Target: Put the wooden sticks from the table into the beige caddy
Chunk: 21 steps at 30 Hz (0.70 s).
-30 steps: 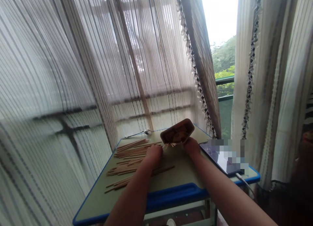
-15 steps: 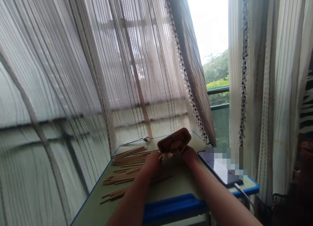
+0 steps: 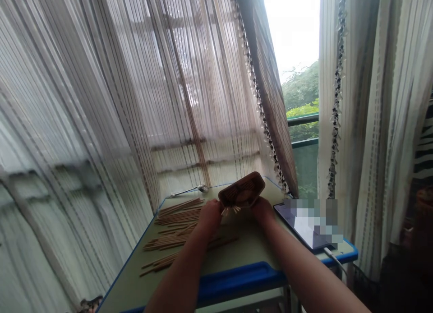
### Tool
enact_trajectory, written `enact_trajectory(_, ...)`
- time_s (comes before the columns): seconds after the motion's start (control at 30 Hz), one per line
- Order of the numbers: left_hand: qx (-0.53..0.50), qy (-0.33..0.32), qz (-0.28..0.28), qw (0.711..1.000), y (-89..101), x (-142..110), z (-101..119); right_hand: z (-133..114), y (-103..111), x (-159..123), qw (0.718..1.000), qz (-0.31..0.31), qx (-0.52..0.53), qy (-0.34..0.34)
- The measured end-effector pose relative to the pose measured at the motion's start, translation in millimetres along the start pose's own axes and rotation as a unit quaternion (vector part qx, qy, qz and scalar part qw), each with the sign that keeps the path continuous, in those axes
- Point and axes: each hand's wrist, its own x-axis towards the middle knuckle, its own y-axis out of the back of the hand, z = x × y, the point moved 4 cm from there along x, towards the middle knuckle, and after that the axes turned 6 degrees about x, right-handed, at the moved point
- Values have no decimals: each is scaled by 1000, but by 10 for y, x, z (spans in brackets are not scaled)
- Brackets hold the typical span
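Brown box (image 3: 241, 190) | right hand (image 3: 264, 211) clamped on it; left hand (image 3: 211, 212), grip unclear | forearm hides sticks (image 3: 179, 216) | phone (image 3: 301, 229) right, spoon (image 3: 203, 188) behind

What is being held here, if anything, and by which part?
The right hand holds the brown container by its lower right end. The left hand is by its lower left corner; whether it grips anything cannot be told.
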Motion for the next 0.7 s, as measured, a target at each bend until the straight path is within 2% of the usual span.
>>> enact_trajectory(0.13,8,-2,70,998,55,3,-16,1,18,-7,1000,11,2,-10)
enact_trajectory(0.37,22,10,115,993,71,-2,-72,-22,31,-24,1000,1,6,-18)
enact_trajectory(0.7,-8,66,203,977,194,-55,-145,0,23,-20,1000,-9,16,-22)
